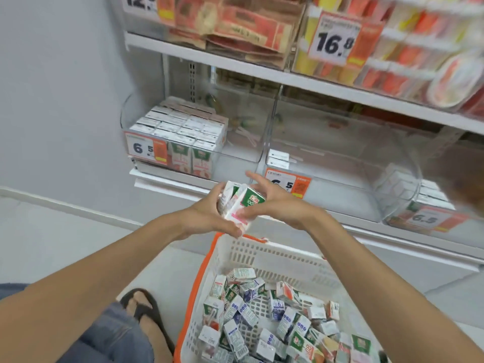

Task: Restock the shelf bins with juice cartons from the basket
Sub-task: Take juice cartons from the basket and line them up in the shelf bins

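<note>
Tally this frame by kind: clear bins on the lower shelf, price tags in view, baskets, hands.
Clear bins: 3
Price tags: 5
Basket: 1
Hands: 2 (left hand, right hand, both gripping juice cartons)
Total: 11

Grey wall (65, 87), white skirting (65, 204), pale floor (52, 244), white shelving (235, 66)

Above the far rim of a white slotted plastic basket with orange trim (275, 251), the left hand (207, 218) and right hand (280, 205) together grip a few small green-and-white juice cartons (242, 203). Loose cartons (262, 318) lie jumbled in the basket. Beyond, a clear plastic shelf bin (241, 150) holds neat carton rows; the neighbouring clear bin (340, 163) shows two at its front left corner.
</note>
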The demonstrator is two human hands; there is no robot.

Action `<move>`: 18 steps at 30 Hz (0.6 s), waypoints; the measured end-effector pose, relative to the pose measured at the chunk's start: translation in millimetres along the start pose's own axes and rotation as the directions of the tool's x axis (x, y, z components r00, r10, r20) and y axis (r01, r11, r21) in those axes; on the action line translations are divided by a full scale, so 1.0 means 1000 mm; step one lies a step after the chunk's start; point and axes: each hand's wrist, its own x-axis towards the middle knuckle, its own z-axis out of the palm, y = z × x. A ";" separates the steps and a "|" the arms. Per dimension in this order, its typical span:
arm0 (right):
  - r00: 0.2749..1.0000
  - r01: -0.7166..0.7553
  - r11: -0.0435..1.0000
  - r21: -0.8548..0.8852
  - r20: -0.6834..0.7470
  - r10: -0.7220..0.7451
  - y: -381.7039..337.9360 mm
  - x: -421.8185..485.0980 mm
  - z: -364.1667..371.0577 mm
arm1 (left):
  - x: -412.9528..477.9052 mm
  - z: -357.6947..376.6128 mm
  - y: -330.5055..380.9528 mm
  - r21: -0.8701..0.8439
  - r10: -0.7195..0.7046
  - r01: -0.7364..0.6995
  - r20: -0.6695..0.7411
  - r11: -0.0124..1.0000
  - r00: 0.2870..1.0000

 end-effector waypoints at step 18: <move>0.977 -0.117 0.713 -0.691 -0.210 -0.042 -0.096 0.145 -0.050 | 0.075 -0.154 0.019 0.964 0.337 0.058 -0.146 0.259 0.930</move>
